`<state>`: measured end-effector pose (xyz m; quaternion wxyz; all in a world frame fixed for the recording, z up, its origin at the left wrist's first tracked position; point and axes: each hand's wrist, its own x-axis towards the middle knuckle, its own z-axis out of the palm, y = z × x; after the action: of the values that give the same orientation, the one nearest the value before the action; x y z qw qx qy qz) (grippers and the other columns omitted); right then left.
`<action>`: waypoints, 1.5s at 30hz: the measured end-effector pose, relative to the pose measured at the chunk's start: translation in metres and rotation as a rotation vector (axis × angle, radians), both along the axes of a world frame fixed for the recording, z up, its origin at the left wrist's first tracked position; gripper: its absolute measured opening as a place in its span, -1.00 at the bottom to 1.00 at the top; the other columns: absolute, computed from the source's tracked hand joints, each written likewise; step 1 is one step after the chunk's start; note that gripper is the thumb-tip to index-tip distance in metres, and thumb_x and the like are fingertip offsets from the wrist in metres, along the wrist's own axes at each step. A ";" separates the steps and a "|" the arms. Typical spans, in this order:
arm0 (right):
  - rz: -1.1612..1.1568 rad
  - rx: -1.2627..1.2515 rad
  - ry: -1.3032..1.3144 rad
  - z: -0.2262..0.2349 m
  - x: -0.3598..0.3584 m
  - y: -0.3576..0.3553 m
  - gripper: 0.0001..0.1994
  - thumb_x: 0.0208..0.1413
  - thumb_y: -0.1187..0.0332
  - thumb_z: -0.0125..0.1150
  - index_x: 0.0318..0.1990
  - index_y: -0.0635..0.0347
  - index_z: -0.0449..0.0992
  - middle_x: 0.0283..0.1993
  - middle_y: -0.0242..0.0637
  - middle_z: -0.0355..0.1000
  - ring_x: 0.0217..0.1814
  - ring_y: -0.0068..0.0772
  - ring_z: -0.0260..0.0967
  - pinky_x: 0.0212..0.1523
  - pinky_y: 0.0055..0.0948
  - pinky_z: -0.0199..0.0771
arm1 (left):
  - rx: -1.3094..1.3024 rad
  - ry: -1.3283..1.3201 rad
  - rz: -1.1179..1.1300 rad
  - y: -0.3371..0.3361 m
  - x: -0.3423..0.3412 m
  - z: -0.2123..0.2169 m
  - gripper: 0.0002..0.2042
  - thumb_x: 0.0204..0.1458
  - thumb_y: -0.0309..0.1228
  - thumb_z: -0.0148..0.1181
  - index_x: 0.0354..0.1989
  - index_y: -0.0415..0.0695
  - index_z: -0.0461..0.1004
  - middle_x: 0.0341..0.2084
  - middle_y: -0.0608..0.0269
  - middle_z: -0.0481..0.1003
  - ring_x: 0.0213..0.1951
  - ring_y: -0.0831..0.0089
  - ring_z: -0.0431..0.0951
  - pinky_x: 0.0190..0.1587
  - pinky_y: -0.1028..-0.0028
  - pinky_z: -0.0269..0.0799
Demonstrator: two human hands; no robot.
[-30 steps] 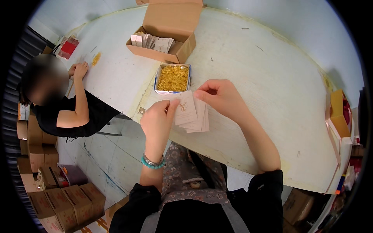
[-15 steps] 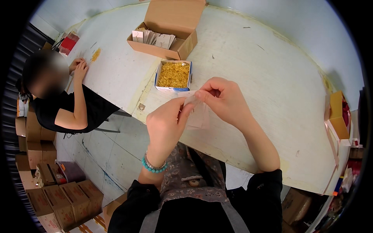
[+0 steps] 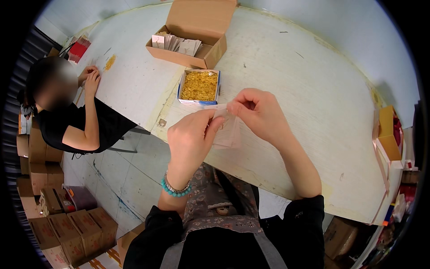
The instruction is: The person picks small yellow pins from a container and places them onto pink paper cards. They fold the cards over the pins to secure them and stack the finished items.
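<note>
Over the table's near edge, my left hand (image 3: 187, 140) is closed on a thin, whitish translucent plastic bag (image 3: 230, 136), thumb across its front. My right hand (image 3: 259, 117) pinches the bag's upper right corner between thumb and fingers. Something small and pale seems to show inside the bag, too faint to make out. Just beyond my hands stands a small blue-and-white box (image 3: 208, 103), filled with small gold-coloured metal pieces (image 3: 199, 85). Behind it is a brown cardboard box (image 3: 174, 57) with its lid up, holding a row of white cards (image 3: 189, 46).
At the left, a co-worker (image 3: 71, 125) sits with both hands on the white table (image 3: 304, 89), near a small gold pile (image 3: 110, 62) and a red box (image 3: 79, 49). Cartons (image 3: 71, 233) are stacked on the floor. A yellow-brown box (image 3: 388, 134) stands at the right edge.
Both hands keep nearly the same place on the bag. My left thumb has lifted and shifted a little, and more of the bag's upper part shows between my hands.
</note>
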<state>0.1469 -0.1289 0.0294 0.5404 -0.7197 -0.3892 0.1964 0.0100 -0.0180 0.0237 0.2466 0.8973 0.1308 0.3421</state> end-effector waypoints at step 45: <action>0.129 -0.215 -0.019 -0.055 0.062 0.091 -0.88 -0.11 0.28 0.32 -0.41 0.07 0.65 -0.41 -0.33 0.53 -0.29 -0.56 0.33 -0.22 -0.56 0.23 | -0.783 -0.238 0.098 0.011 -0.019 -0.035 -0.87 0.14 -0.53 0.04 -0.22 -0.27 0.48 -0.54 0.45 0.38 -0.49 0.73 0.29 -0.45 0.69 0.26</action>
<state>0.2093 -0.0381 -0.0254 0.4426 -0.7487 -0.4166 0.2645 -0.0086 -0.0073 -0.0115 0.5663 0.6825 0.2645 0.3790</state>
